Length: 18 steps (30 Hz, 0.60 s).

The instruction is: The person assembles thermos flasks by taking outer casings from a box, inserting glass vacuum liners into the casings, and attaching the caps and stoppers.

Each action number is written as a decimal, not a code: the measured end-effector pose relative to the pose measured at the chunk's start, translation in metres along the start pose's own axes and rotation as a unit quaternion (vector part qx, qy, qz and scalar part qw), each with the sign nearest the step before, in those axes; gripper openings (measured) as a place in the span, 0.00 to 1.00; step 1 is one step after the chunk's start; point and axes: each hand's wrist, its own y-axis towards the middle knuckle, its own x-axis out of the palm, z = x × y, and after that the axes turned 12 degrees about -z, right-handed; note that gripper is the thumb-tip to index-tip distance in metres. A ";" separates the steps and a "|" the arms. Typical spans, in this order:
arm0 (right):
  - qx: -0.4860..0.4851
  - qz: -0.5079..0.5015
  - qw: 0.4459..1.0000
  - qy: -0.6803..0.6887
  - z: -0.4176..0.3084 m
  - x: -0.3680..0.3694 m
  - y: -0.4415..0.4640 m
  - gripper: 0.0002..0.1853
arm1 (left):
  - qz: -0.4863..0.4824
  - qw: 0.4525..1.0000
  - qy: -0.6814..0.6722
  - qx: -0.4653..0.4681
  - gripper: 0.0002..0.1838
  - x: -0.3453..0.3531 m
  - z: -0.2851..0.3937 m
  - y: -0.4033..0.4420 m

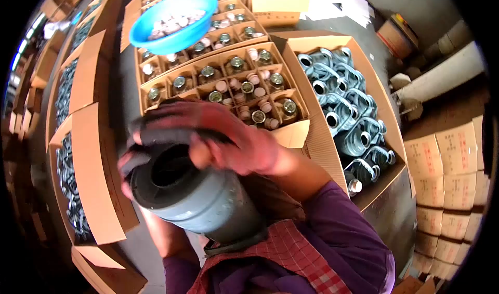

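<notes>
Grey-blue container (208, 205) with a black end piece is held up close in front of the person's body, tilted so that its dark round opening faces up toward the head; its lower end is next to the checked apron (296, 255). The right hand (223, 135) comes across from the purple sleeve (345, 229) and grips the black end, thumb beside the opening and fingers curled over the far side. The left hand (126, 164) is at the container's left side, mostly hidden and blurred, so how firmly it closes on the container cannot be told.

The step in hand looks to be handling the container at its opening, with the right hand working at the rim; the blur hides whether anything is being twisted or pressed there. The next move seems to call for keeping the body steady while the right hand controls the black end.

Just beyond the hands is a divided carton (293, 134) of glass bottles (236, 64) with pale caps among them, and farther off a blue basin (179, 43) holds more small pale pieces. To the right, a carton (326, 161) contains handled bottles (353, 138).
</notes>
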 end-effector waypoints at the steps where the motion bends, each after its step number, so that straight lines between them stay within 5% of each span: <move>1: 0.008 0.034 0.999 0.018 0.014 0.002 -0.005 0.30 | -0.011 0.998 0.054 0.024 0.26 0.009 0.010 0.003; 3: 0.175 0.101 0.971 0.125 0.057 0.012 -0.018 0.24 | -0.004 0.975 0.214 0.053 0.23 0.038 0.043 0.013; 5: 0.383 0.014 0.906 -0.177 0.090 0.036 -0.042 0.23 | -0.053 0.909 0.413 0.009 0.24 0.075 0.081 0.040; 7: 0.387 0.008 0.901 -0.195 0.111 0.041 -0.079 0.19 | 0.034 0.865 0.499 0.038 0.28 0.056 0.083 0.057; 9: 0.414 0.087 0.875 -0.235 0.109 0.020 -0.122 0.14 | 0.014 0.916 0.397 -0.055 0.30 0.046 0.093 0.077; 10: 0.495 0.028 0.813 -0.304 0.105 -0.001 -0.141 0.14 | 0.001 0.920 0.375 -0.113 0.32 0.064 0.079 0.073; 11: 0.531 0.016 0.786 -0.316 0.103 -0.020 -0.161 0.15 | -0.130 0.892 0.432 -0.022 0.34 0.061 0.051 0.073; 13: 0.559 -0.087 0.728 -0.389 0.113 -0.049 -0.198 0.15 | -0.084 0.860 0.419 -0.279 0.34 0.082 0.051 0.080; 18: 0.467 -0.344 0.632 -0.515 0.157 -0.055 -0.234 0.09 | -0.085 0.814 0.526 -0.230 0.25 0.088 0.049 0.086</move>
